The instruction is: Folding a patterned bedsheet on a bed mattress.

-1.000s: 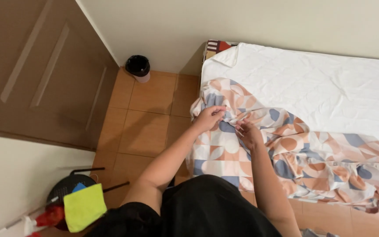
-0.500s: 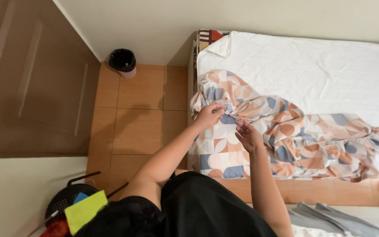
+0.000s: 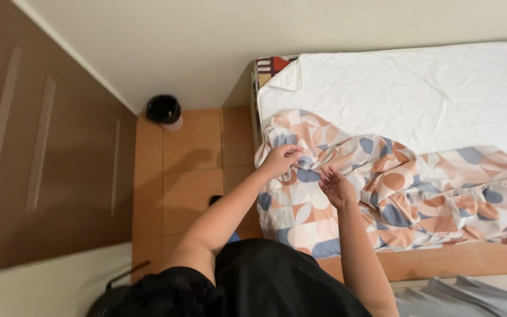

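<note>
A patterned bedsheet (image 3: pixel 406 194) in orange, blue and white lies crumpled across the near side of a white mattress (image 3: pixel 418 94). My left hand (image 3: pixel 280 160) pinches a fold of the sheet near the bed's corner. My right hand (image 3: pixel 335 186) is just to the right of it, fingers curled on the same bunch of fabric. Part of the sheet hangs over the wooden bed frame (image 3: pixel 441 261).
A small black bin (image 3: pixel 164 110) stands on the tiled floor by the wall. A brown door (image 3: pixel 42 147) fills the left side. Grey cloth (image 3: pixel 465 296) lies at the lower right. A colourful cloth (image 3: pixel 268 64) shows beside the mattress's far corner.
The view has swung left and down, so the bed sits further right in the picture. Both hands stay on the same bunch of sheet, the fingers shifting slightly.
</note>
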